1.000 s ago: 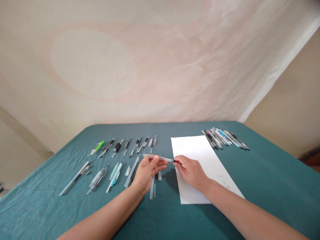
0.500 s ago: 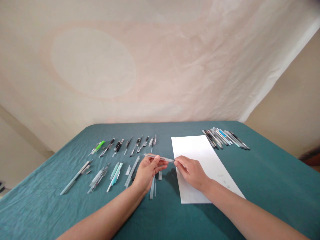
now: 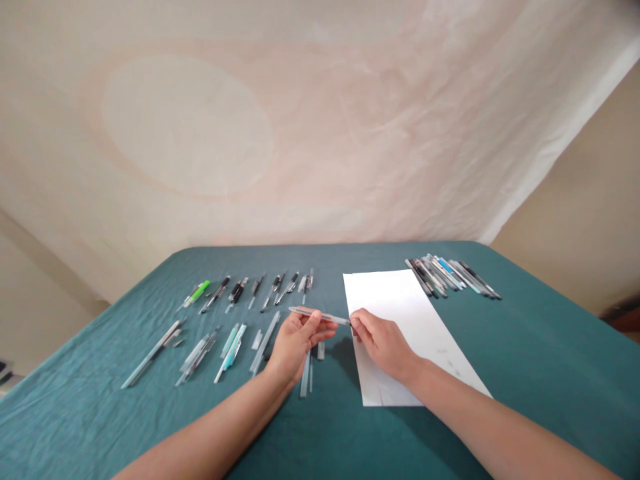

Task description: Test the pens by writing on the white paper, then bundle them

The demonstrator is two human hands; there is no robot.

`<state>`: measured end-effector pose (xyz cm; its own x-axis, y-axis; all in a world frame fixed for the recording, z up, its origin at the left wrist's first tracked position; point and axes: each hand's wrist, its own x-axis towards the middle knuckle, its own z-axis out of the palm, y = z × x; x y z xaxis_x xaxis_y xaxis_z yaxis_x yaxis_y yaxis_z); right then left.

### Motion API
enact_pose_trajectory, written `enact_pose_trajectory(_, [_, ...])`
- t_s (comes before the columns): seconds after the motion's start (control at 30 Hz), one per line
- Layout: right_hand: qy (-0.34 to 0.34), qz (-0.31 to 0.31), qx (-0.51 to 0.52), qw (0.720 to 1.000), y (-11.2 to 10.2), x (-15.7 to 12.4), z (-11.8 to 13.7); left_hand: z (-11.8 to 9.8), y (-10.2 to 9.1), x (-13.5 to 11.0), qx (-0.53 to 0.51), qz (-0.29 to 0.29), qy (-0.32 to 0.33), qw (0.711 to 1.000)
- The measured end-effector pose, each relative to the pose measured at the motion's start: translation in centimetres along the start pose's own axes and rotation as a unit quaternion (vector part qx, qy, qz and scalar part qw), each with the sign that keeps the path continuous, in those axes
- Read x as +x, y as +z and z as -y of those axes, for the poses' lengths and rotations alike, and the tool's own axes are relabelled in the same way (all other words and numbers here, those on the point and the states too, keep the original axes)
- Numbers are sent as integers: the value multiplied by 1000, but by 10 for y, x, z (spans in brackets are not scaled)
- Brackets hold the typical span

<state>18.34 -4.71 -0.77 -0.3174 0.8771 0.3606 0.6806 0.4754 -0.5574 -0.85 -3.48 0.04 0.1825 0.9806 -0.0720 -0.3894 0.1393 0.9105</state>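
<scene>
A slim, clear-barrelled pen (image 3: 325, 316) is held nearly level above the cloth, its pointed end to the left. My left hand (image 3: 295, 340) is closed around its middle, with the thumb on top. At the pen's right end, my right hand (image 3: 380, 337) has its fingers curled in a pinch over the dark tip. Whatever lies inside that pinch is hidden. Beneath my right hand is a white sheet of paper (image 3: 395, 293). Pen parts (image 3: 305, 377) rest below my left hand, partly covered by it.
Dismantled pens lie in two rows on the green tablecloth (image 3: 320, 440). The back row includes a bright green pen part (image 3: 200, 292); the front row has turquoise pen parts (image 3: 234, 347). A bunch of pens (image 3: 450, 277) lies behind the paper on the right.
My right hand has edged slightly right, and its fingers are curled more tightly at the pen's end. My left hand and the pen have hardly moved.
</scene>
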Motion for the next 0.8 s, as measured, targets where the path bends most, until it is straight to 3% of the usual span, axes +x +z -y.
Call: enact_pose_trajectory(0.8, [-15,8,-10,1000,1,0,-1,0,0,0,7,-2,3,1000])
